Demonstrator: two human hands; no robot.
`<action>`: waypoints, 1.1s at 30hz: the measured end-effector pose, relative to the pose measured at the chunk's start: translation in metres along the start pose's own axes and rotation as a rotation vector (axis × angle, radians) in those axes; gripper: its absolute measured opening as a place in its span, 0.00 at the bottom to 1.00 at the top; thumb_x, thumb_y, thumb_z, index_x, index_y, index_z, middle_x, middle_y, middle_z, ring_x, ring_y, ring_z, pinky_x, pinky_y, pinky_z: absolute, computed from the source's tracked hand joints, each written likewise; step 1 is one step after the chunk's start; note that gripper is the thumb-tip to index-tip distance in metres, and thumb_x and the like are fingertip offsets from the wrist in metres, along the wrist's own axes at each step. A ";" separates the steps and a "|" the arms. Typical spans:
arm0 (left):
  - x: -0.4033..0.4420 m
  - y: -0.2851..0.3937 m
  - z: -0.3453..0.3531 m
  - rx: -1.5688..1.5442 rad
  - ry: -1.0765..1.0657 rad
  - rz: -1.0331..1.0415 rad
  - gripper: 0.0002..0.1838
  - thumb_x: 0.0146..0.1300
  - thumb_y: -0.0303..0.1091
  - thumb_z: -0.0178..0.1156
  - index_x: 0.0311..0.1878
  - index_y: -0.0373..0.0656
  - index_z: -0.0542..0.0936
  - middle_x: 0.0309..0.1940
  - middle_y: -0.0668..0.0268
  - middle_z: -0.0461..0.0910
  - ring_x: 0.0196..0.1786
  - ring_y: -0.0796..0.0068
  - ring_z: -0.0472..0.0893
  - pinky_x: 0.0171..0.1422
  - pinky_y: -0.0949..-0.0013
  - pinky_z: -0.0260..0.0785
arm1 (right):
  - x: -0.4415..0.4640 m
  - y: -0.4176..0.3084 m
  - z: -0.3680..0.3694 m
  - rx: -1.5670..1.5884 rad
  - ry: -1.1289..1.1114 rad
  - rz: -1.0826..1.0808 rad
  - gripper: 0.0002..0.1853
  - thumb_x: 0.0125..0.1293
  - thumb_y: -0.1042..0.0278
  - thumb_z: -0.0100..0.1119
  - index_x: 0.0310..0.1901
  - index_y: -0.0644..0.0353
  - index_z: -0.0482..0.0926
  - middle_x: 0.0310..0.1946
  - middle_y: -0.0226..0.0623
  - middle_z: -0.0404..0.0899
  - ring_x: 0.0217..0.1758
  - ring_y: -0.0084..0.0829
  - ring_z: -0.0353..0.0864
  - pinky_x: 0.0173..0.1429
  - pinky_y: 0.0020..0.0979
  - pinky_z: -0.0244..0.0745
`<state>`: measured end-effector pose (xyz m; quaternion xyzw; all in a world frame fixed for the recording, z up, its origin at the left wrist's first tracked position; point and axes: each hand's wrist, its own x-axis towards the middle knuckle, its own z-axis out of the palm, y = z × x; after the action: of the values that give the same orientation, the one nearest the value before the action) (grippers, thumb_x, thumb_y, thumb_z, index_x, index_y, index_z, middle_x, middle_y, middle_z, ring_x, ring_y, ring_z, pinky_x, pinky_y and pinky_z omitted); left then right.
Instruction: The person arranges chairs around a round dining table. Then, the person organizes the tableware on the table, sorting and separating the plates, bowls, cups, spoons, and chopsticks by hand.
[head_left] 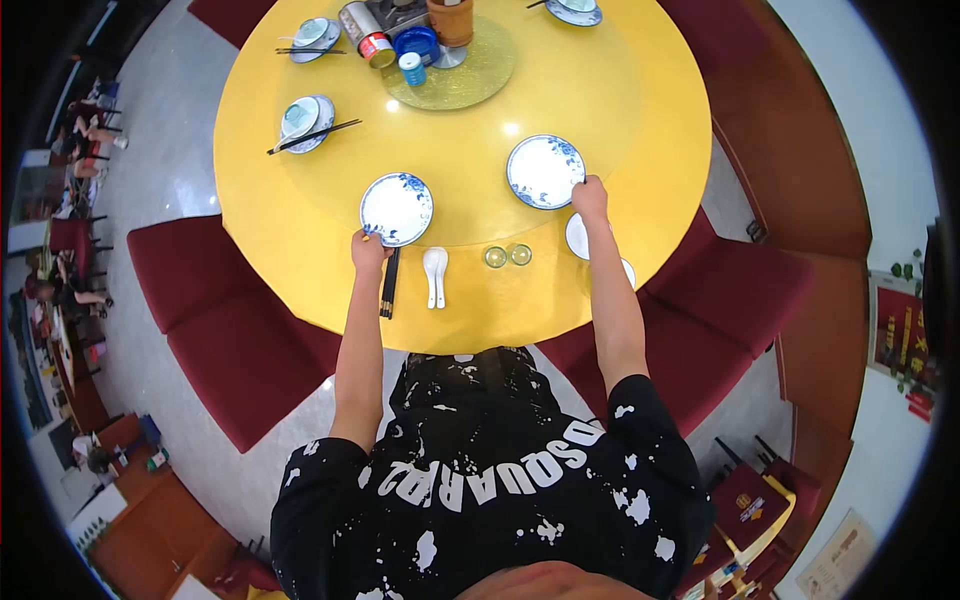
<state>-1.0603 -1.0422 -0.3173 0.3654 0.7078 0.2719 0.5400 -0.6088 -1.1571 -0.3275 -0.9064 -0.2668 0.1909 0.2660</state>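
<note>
My left hand (pixel 371 250) is closed on the near edge of a white plate (pixel 397 207) with blue flower decoration. In my right hand (pixel 590 196) I grip the right edge of a similar blue-and-white plate (pixel 543 175), farther from me. Whether either plate rests on the table or is raised, I cannot tell. Just below my left hand lie dark chopsticks (pixel 389 290). White spoons (pixel 434 276) lie side by side to their right, followed by two small glasses (pixel 495 257). White dishware (pixel 576 237) is partly hidden behind my right forearm.
The round table (pixel 290 220) has a yellow cover. A turntable (pixel 490 80) at its middle bears a terracotta pot (pixel 452 22), a blue-lidded jar (pixel 411 69) and cans. Place settings (pixel 307 122) with bowls and chopsticks sit at the far left. Dark red chairs (pixel 240 350) flank me.
</note>
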 end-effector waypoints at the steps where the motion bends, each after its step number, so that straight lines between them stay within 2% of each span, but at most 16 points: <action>1: -0.002 0.003 0.001 -0.061 -0.005 -0.016 0.21 0.70 0.23 0.50 0.64 0.30 0.65 0.47 0.50 0.79 0.37 0.65 0.85 0.36 0.66 0.84 | -0.001 0.004 0.001 0.070 0.003 0.010 0.15 0.65 0.68 0.51 0.47 0.69 0.80 0.41 0.58 0.84 0.46 0.51 0.85 0.50 0.45 0.79; 3: -0.007 0.012 0.001 -0.170 -0.018 -0.040 0.21 0.70 0.22 0.49 0.65 0.30 0.64 0.51 0.48 0.77 0.40 0.62 0.86 0.40 0.64 0.87 | -0.005 0.011 0.005 0.224 0.017 0.033 0.16 0.65 0.70 0.51 0.48 0.71 0.81 0.38 0.55 0.85 0.42 0.43 0.88 0.41 0.40 0.84; 4: -0.004 0.012 -0.002 -0.108 -0.048 -0.025 0.22 0.69 0.20 0.49 0.65 0.27 0.63 0.53 0.46 0.75 0.45 0.58 0.86 0.43 0.62 0.87 | -0.028 -0.013 -0.021 0.321 -0.028 0.083 0.15 0.67 0.73 0.51 0.49 0.75 0.79 0.37 0.52 0.84 0.37 0.37 0.88 0.33 0.34 0.85; 7: -0.004 0.018 -0.002 -0.121 -0.095 0.018 0.22 0.69 0.19 0.48 0.65 0.24 0.62 0.53 0.46 0.75 0.45 0.57 0.86 0.43 0.62 0.88 | -0.050 0.012 -0.022 0.749 0.031 0.241 0.16 0.69 0.74 0.49 0.52 0.77 0.76 0.40 0.50 0.83 0.37 0.38 0.87 0.34 0.35 0.86; 10: -0.012 0.038 0.027 -0.090 -0.183 0.096 0.22 0.68 0.19 0.48 0.64 0.22 0.61 0.52 0.44 0.75 0.44 0.55 0.86 0.42 0.60 0.88 | -0.068 0.050 -0.039 0.941 0.192 0.367 0.17 0.71 0.75 0.47 0.55 0.78 0.73 0.44 0.50 0.81 0.39 0.38 0.85 0.36 0.36 0.87; 14: -0.025 0.055 0.108 -0.079 -0.423 0.167 0.23 0.67 0.18 0.48 0.64 0.21 0.63 0.51 0.43 0.77 0.44 0.55 0.86 0.41 0.60 0.88 | -0.087 0.097 -0.082 0.972 0.303 0.439 0.15 0.71 0.75 0.48 0.54 0.77 0.73 0.46 0.49 0.80 0.42 0.38 0.85 0.40 0.36 0.86; 18: -0.065 0.078 0.241 0.109 -0.544 0.281 0.23 0.65 0.19 0.49 0.64 0.23 0.67 0.48 0.45 0.79 0.41 0.57 0.86 0.37 0.60 0.87 | -0.108 0.117 -0.122 1.057 0.449 0.538 0.14 0.72 0.75 0.48 0.55 0.75 0.73 0.46 0.47 0.78 0.42 0.36 0.83 0.42 0.36 0.85; 22: -0.122 0.093 0.362 0.351 -0.580 0.449 0.17 0.62 0.22 0.52 0.54 0.28 0.77 0.38 0.47 0.84 0.37 0.59 0.87 0.34 0.62 0.85 | -0.118 0.160 -0.134 1.223 0.528 0.560 0.15 0.73 0.76 0.46 0.57 0.73 0.72 0.49 0.47 0.78 0.47 0.36 0.82 0.48 0.39 0.84; 24: -0.144 0.088 0.403 0.435 -0.615 0.463 0.15 0.60 0.24 0.53 0.49 0.31 0.80 0.35 0.48 0.85 0.36 0.57 0.87 0.37 0.60 0.83 | -0.119 0.178 -0.135 1.270 0.556 0.582 0.15 0.73 0.76 0.45 0.57 0.73 0.72 0.49 0.46 0.79 0.48 0.36 0.82 0.48 0.38 0.84; 25: -0.159 0.088 0.417 0.432 -0.638 0.424 0.14 0.59 0.25 0.53 0.46 0.33 0.81 0.34 0.48 0.85 0.36 0.55 0.87 0.39 0.58 0.81 | -0.118 0.187 -0.133 1.275 0.566 0.584 0.15 0.73 0.76 0.45 0.57 0.73 0.72 0.49 0.46 0.79 0.47 0.35 0.83 0.48 0.38 0.85; 28: -0.140 0.046 0.470 0.664 -0.724 0.661 0.13 0.57 0.27 0.54 0.42 0.35 0.83 0.35 0.46 0.85 0.37 0.49 0.86 0.44 0.54 0.78 | -0.107 0.208 -0.127 1.264 0.581 0.587 0.15 0.74 0.75 0.46 0.56 0.74 0.73 0.49 0.46 0.79 0.45 0.35 0.83 0.46 0.37 0.86; 31: -0.154 0.027 0.485 0.791 -0.672 0.942 0.12 0.56 0.27 0.53 0.38 0.36 0.83 0.35 0.45 0.84 0.38 0.46 0.85 0.46 0.52 0.77 | -0.096 0.208 -0.126 1.158 0.597 0.650 0.14 0.74 0.75 0.47 0.55 0.74 0.74 0.48 0.46 0.79 0.45 0.34 0.84 0.45 0.36 0.87; 33: -0.152 0.016 0.491 0.777 -0.726 0.880 0.13 0.56 0.28 0.53 0.40 0.36 0.84 0.36 0.45 0.84 0.38 0.46 0.85 0.46 0.52 0.77 | -0.090 0.207 -0.126 1.102 0.580 0.666 0.14 0.74 0.75 0.47 0.54 0.74 0.74 0.47 0.46 0.80 0.44 0.34 0.84 0.44 0.35 0.87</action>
<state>-0.5607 -1.1613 -0.3510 0.8537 0.3143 0.0528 0.4119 -0.5389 -1.4059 -0.3315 -0.6877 0.2418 0.1202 0.6739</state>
